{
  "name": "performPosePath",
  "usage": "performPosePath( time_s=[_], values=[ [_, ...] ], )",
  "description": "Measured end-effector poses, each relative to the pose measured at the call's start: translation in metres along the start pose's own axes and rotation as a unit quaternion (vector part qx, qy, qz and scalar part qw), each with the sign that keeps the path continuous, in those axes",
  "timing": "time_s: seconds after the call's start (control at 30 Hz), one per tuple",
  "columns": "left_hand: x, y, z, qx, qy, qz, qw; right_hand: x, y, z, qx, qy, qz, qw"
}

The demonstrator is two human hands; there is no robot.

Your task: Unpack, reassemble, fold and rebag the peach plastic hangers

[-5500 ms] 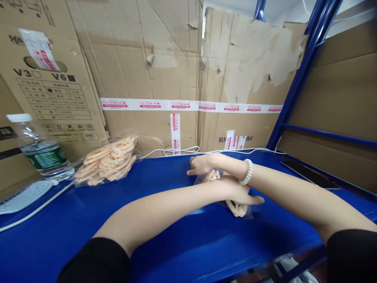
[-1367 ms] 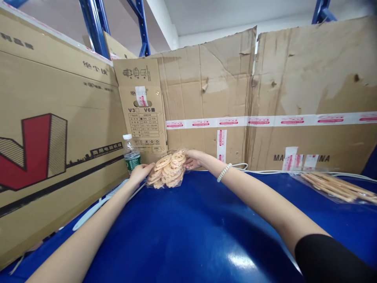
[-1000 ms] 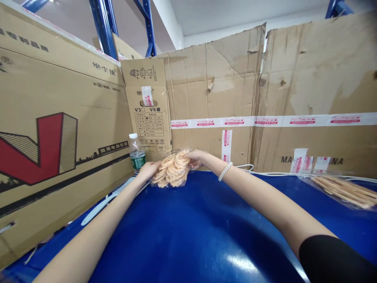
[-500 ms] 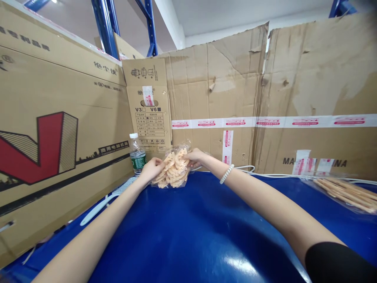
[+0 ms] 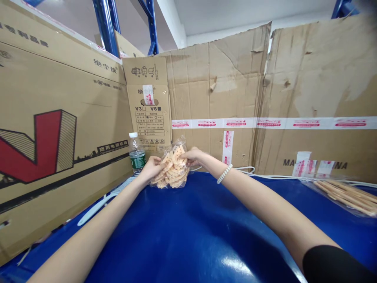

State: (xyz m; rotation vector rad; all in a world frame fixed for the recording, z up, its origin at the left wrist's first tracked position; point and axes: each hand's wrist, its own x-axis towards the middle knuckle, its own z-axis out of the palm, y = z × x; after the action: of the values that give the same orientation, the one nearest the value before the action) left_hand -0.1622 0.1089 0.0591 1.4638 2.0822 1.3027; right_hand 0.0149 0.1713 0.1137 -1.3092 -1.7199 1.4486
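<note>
A clear plastic bag (image 5: 172, 171) full of flat, curved, pale wooden-looking pieces stands at the back of the blue table surface (image 5: 182, 228). My left hand (image 5: 153, 167) is closed on the bag's upper left side, fingertips against the plastic. On the upper right side, my right hand (image 5: 193, 156) pinches at the bag's mouth and the pieces there; its fingertips are partly hidden. Just left of the bag stands a water bottle (image 5: 137, 155) with a white cap and green label. A light blue brush-like tool (image 5: 103, 200) lies beside my left forearm.
A large printed cardboard box (image 5: 59, 94) walls off the left. Cardboard panels (image 5: 218, 94) stand along the back, with a white cable (image 5: 247, 169) at their foot. At the far right lies a clear bag of wooden sticks (image 5: 344, 192).
Both hands stay at the bag, with small shifts of the fingers. The bag's top edge stands slightly higher, and the pieces in it have moved a little. The view has shifted slightly.
</note>
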Motion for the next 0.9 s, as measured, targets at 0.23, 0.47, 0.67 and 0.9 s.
performPosePath(
  time_s=[0.23, 0.47, 0.67, 0.9],
  values=[
    [-0.001, 0.004, -0.002, -0.043, 0.044, 0.055, 0.997, 0.002, 0.005, 0.002, 0.053, -0.01, -0.025, 0.998],
    [-0.028, 0.025, -0.005, -0.081, 0.071, 0.133, 0.985, -0.025, 0.022, -0.006, 0.129, -0.02, -0.058, 0.99],
    [-0.089, 0.04, 0.022, -0.139, -0.054, 0.159, 0.976, -0.099, 0.081, -0.036, 0.201, 0.03, -0.07, 0.977],
    [-0.141, 0.038, 0.07, -0.179, -0.277, 0.119, 0.937, -0.183, 0.153, -0.061, 0.231, 0.073, -0.012, 0.97]
  ],
)
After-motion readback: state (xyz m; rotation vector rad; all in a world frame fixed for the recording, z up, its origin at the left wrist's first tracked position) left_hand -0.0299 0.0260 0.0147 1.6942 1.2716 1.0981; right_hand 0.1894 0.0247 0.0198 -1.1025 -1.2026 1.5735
